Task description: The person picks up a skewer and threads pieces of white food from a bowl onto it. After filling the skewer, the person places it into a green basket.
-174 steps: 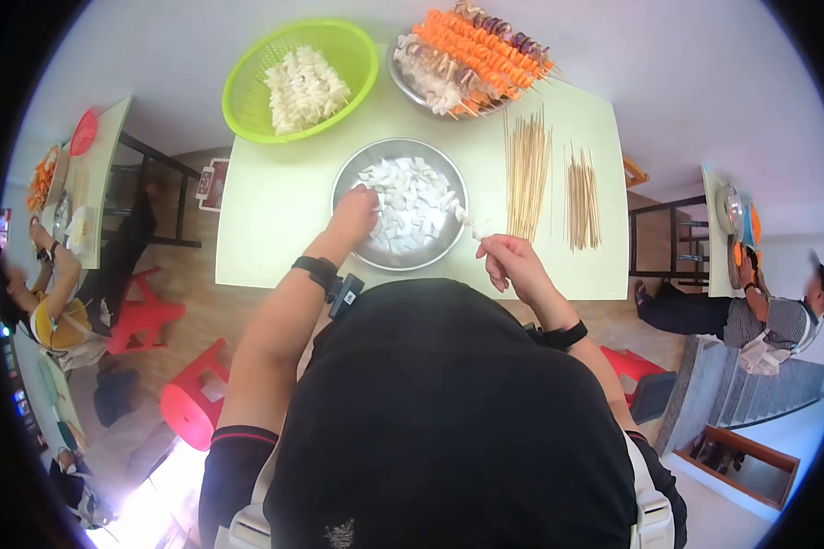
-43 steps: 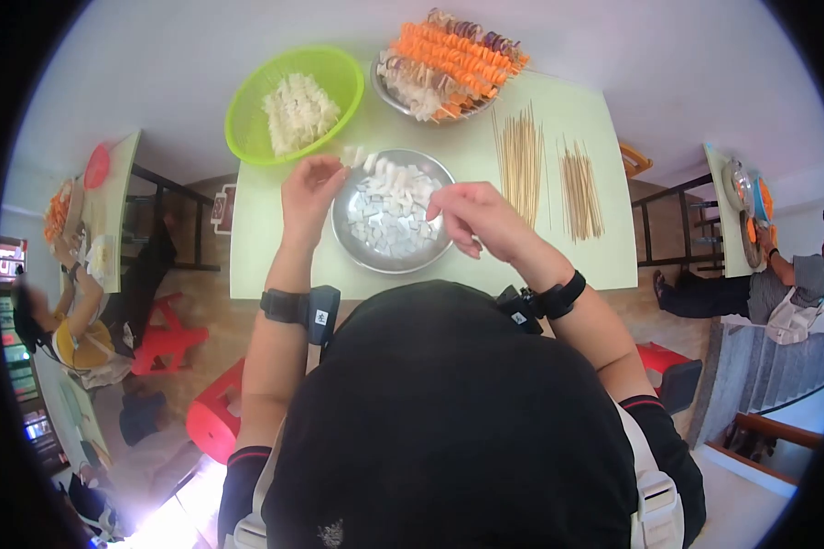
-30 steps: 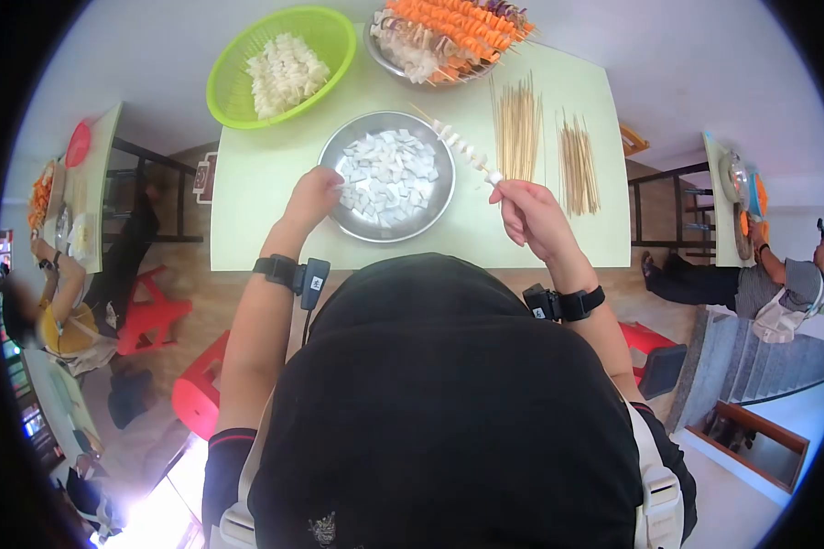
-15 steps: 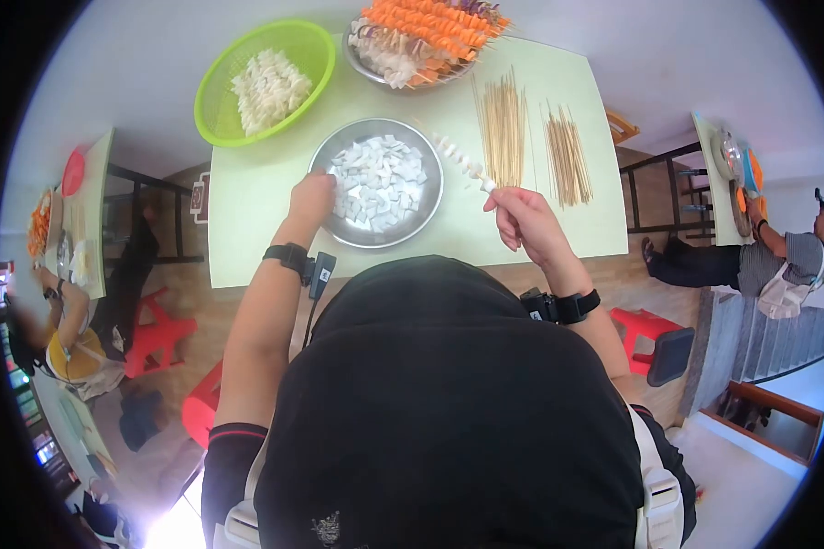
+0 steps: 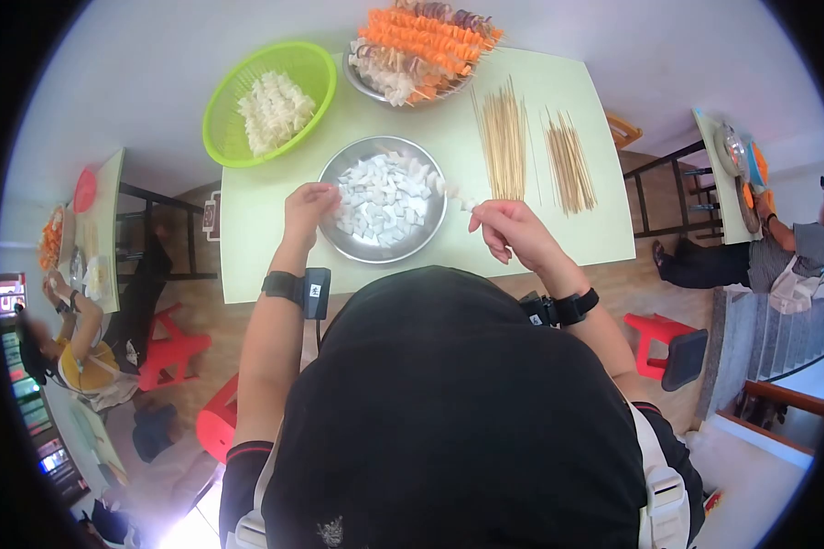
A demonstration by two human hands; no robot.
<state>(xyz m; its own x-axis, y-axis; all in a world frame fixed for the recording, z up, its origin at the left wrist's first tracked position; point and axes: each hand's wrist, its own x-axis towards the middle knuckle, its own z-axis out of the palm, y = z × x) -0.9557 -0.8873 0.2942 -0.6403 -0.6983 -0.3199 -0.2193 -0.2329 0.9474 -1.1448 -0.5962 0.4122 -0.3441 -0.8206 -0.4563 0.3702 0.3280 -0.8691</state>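
A metal bowl (image 5: 383, 257) of small white pieces (image 5: 380, 201) stands on the pale table (image 5: 558, 242). At its left rim is my left hand (image 5: 310, 209), fingers pressed together; what they hold, if anything, is too small to make out. My right hand (image 5: 513, 231), right of the bowl, grips the near end of a skewer (image 5: 453, 194) threaded with white pieces, whose far part reaches over the bowl. Beyond my right hand lie a bundle of thin bare sticks (image 5: 504, 146) and a shorter, darker bundle (image 5: 569, 165).
A green basket (image 5: 214, 137) with white skewers stands at the back left. Behind the bowl, another metal bowl (image 5: 362, 87) holds orange, purple and white skewers. Red stools (image 5: 176, 346) stand on the floor. One person works at the left table, another at the right.
The skewer in my right hand has swung lower and left, its far part now over the bowl. My left hand has come up from the pieces to the bowl's rim.
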